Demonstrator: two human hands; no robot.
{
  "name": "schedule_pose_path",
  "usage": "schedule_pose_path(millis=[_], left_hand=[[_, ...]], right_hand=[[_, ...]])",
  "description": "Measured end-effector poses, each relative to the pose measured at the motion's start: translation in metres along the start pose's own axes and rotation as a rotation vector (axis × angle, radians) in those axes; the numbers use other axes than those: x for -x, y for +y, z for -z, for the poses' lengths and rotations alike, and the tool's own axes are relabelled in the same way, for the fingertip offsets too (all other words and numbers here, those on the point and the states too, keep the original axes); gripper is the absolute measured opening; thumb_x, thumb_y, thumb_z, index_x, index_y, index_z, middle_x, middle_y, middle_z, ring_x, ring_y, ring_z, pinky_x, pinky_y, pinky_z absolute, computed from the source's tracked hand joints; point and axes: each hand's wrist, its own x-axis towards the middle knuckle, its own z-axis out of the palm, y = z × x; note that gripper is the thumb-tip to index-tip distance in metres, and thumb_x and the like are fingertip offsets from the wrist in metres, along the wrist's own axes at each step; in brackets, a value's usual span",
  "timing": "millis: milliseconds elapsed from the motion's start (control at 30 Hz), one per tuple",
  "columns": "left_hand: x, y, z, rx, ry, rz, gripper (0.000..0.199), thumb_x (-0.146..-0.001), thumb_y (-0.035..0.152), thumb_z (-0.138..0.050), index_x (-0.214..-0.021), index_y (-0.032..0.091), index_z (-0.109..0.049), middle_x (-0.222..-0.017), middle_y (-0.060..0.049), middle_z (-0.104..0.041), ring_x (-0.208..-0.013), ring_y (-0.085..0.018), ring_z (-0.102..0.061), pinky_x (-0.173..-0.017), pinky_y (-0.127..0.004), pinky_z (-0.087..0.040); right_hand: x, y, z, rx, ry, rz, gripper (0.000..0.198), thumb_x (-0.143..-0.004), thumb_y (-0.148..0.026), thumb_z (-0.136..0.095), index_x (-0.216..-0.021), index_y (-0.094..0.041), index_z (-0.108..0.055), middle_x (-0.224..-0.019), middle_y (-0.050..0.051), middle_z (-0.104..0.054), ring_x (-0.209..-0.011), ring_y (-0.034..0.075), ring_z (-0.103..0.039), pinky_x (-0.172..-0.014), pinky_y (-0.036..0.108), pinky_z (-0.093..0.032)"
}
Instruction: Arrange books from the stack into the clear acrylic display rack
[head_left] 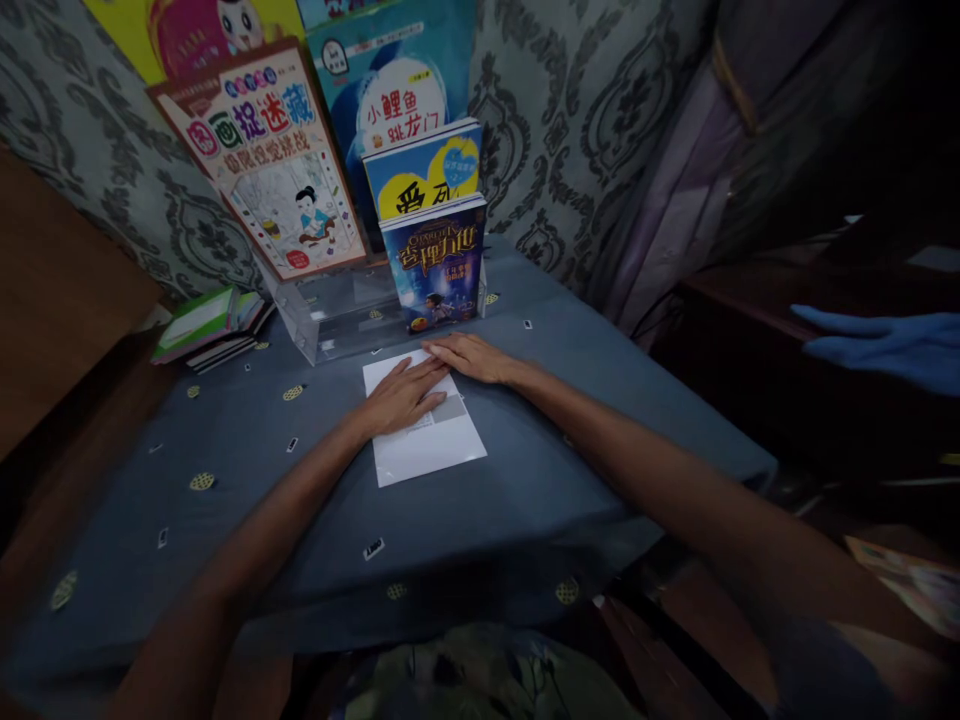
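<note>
A white sheet (435,458) with a grey printed patch lies on the cloth-covered table before me. I cannot tell whether it is a single page or a thin booklet. My left hand (405,400) rests flat on its upper middle, fingers stretched out and covering part of the patch. At the sheet's top right edge, my right hand (472,357) lies flat with fingers extended, its fingertips close to those of the left. Neither hand grips anything. Just beyond them stands a dark blue book (439,268) with golden lettering, in front of a blue and yellow book (424,183).
A clear stand (300,318) holds upright books, including a picture book (262,165). Green and dark notebooks (206,325) are stacked at left. The blue tablecloth (292,520) hangs over the front edge. A blue-gloved hand (892,345) reaches in at far right, beside a purple curtain (667,210).
</note>
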Motion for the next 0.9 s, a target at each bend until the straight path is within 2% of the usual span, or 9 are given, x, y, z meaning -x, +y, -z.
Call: schedule_pose_path(millis=[133, 233, 367, 500, 567, 633, 700, 800, 900], left_hand=[[0.009, 0.012, 0.001, 0.025, -0.067, -0.089, 0.065, -0.106, 0.055, -0.015, -0.158, 0.018, -0.029, -0.166, -0.008, -0.028, -0.156, -0.019, -0.017, -0.126, -0.049, -0.009], [0.024, 0.031, 0.001, 0.064, -0.125, -0.184, 0.063, -0.106, 0.054, -0.018, -0.16, 0.022, -0.025, -0.167, -0.006, -0.025, -0.156, -0.019, -0.015, -0.127, -0.048, -0.006], [0.044, 0.059, 0.0, 0.136, -0.152, -0.328, 0.059, -0.107, 0.052, -0.026, -0.161, 0.031, -0.02, -0.166, -0.001, -0.029, -0.156, -0.02, -0.018, -0.128, -0.048, -0.001], [0.052, 0.071, 0.002, 0.177, -0.171, -0.349, 0.057, -0.107, 0.05, -0.025, -0.161, 0.033, -0.019, -0.166, 0.001, -0.028, -0.155, -0.02, -0.02, -0.128, -0.047, 0.0], [0.05, 0.065, 0.002, 0.203, -0.183, -0.338, 0.057, -0.107, 0.05, -0.022, -0.161, 0.032, -0.019, -0.166, 0.002, -0.027, -0.155, -0.018, -0.019, -0.128, -0.045, -0.002], [0.047, 0.049, 0.003, 0.21, -0.172, -0.283, 0.059, -0.107, 0.052, -0.018, -0.162, 0.031, -0.018, -0.167, 0.001, -0.025, -0.156, -0.016, -0.018, -0.129, -0.043, -0.004], [0.043, 0.024, 0.005, 0.176, -0.143, -0.15, 0.063, -0.106, 0.057, -0.014, -0.162, 0.029, -0.017, -0.168, -0.001, -0.02, -0.156, -0.016, -0.015, -0.128, -0.043, -0.005], [0.041, -0.015, 0.009, 0.095, -0.095, 0.1, 0.074, -0.102, 0.066, -0.012, -0.163, 0.024, -0.013, -0.17, -0.007, -0.01, -0.158, -0.021, -0.006, -0.127, -0.048, -0.004], [0.047, -0.033, 0.01, 0.058, -0.113, 0.143, 0.083, -0.1, 0.071, -0.013, -0.163, 0.018, -0.008, -0.17, -0.012, -0.004, -0.158, -0.025, -0.001, -0.127, -0.049, -0.002]], right_hand=[[0.0, 0.004, -0.003, 0.018, -0.02, 0.026, 0.065, -0.105, -0.055, -0.018, -0.145, -0.019, -0.054, -0.149, 0.007, -0.057, -0.138, 0.026, -0.051, -0.121, 0.048, -0.03], [0.0, 0.007, -0.005, 0.013, -0.023, 0.034, 0.065, -0.105, -0.054, -0.019, -0.148, -0.017, -0.05, -0.151, 0.008, -0.054, -0.141, 0.026, -0.048, -0.123, 0.049, -0.027], [0.0, 0.008, -0.007, 0.01, -0.036, 0.027, 0.062, -0.105, -0.051, -0.021, -0.15, -0.017, -0.048, -0.153, 0.008, -0.051, -0.144, 0.025, -0.044, -0.124, 0.051, -0.023], [0.001, 0.008, -0.007, 0.006, -0.024, 0.04, 0.057, -0.105, -0.05, -0.026, -0.149, -0.022, -0.05, -0.152, 0.005, -0.053, -0.143, 0.025, -0.045, -0.124, 0.053, -0.024], [0.001, 0.008, -0.007, 0.005, -0.024, 0.05, 0.057, -0.105, -0.049, -0.027, -0.149, -0.021, -0.05, -0.152, 0.007, -0.053, -0.143, 0.026, -0.047, -0.123, 0.054, -0.025], [0.0, 0.009, -0.007, 0.009, -0.031, 0.053, 0.059, -0.105, -0.049, -0.026, -0.149, -0.018, -0.049, -0.152, 0.009, -0.052, -0.143, 0.028, -0.046, -0.123, 0.055, -0.025], [0.0, 0.01, -0.008, 0.012, -0.036, 0.057, 0.059, -0.105, -0.049, -0.026, -0.15, -0.02, -0.048, -0.152, 0.008, -0.051, -0.143, 0.028, -0.046, -0.122, 0.057, -0.026], [0.0, 0.011, -0.009, 0.009, -0.038, 0.062, 0.057, -0.105, -0.05, -0.026, -0.151, -0.025, -0.047, -0.153, 0.005, -0.051, -0.143, 0.027, -0.046, -0.122, 0.057, -0.026], [0.001, 0.011, -0.01, 0.005, -0.049, 0.055, 0.057, -0.105, -0.051, -0.027, -0.152, -0.026, -0.045, -0.154, 0.005, -0.05, -0.144, 0.027, -0.045, -0.123, 0.056, -0.025]])
